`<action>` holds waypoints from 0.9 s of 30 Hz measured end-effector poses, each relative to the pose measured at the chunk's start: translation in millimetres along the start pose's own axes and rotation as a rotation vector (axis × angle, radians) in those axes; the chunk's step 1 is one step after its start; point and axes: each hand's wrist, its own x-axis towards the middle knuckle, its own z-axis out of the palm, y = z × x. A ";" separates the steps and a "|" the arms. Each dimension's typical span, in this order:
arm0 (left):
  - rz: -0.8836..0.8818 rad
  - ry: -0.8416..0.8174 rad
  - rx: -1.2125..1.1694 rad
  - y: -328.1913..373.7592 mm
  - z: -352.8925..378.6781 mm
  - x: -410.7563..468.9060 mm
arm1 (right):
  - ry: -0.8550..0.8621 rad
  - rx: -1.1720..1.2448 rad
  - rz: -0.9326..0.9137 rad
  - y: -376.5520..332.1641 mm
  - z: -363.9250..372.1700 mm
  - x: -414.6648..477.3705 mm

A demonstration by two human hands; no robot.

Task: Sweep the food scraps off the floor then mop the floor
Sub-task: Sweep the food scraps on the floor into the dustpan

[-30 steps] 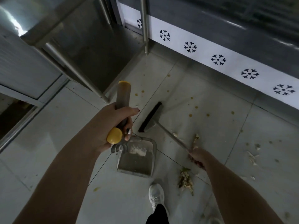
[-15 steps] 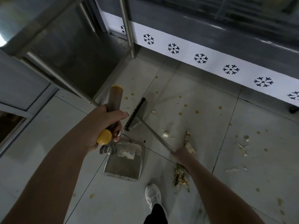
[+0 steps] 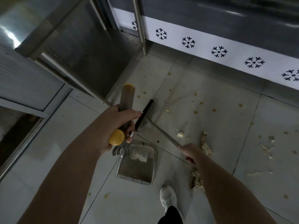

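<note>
Broom head (image 3: pixel 144 114) drawn closer, beside left hand (image 3: pixel 115 126)

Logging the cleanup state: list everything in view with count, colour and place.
dustpan: one, grey with yellow caps, on floor, centre, pale scraps inside
broom: one, black head, grey shaft, beyond dustpan
food scraps: several clumps, beige, floor right of dustpan
drips: many, yellow-brown, scattered on tiles
steel legs: several, silver, upper left
wall strip: one, white with black snowflakes, upper right
shoe: one, white, bottom centre
left hand: one, gripping dustpan
right hand: one, gripping broom
</note>
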 end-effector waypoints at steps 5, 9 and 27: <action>-0.025 -0.079 0.014 2.7 4.2 5.4 | 0.064 0.066 0.055 75.8 -18.8 -22.7; -0.035 -0.087 0.024 2.4 8.3 7.2 | 0.140 0.022 0.035 94.2 -16.3 -40.7; -0.034 -0.102 0.081 9.6 42.9 4.5 | 0.027 0.183 0.276 128.7 -40.3 -39.8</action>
